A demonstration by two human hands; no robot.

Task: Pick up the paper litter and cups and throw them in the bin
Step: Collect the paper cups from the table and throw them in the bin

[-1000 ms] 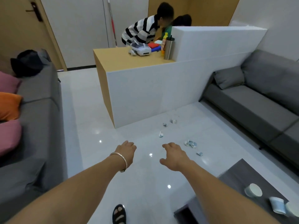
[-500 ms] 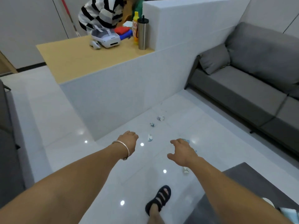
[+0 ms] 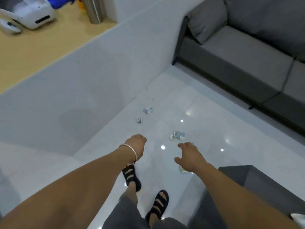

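the person has stepped closer since 0.5 s ago — the paper litter [image 3: 177,135] now lies just ahead of both hands on the floor [image 3: 214,129]. the left hand [image 3: 136,144] hangs loosely curled, holding nothing; the right hand [image 3: 189,156] is relaxed and empty, with 1 scrap [image 3: 182,170] showing beneath its wrist.

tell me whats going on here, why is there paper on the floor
A person is clearing litter. Both arms reach forward over the white floor, where crumpled paper lies: a paper cluster just beyond the right hand, one scrap peeking out from under it, and two smaller scraps farther off. The left hand and the right show nothing in them, so nothing is picked up yet. No bin is in view.
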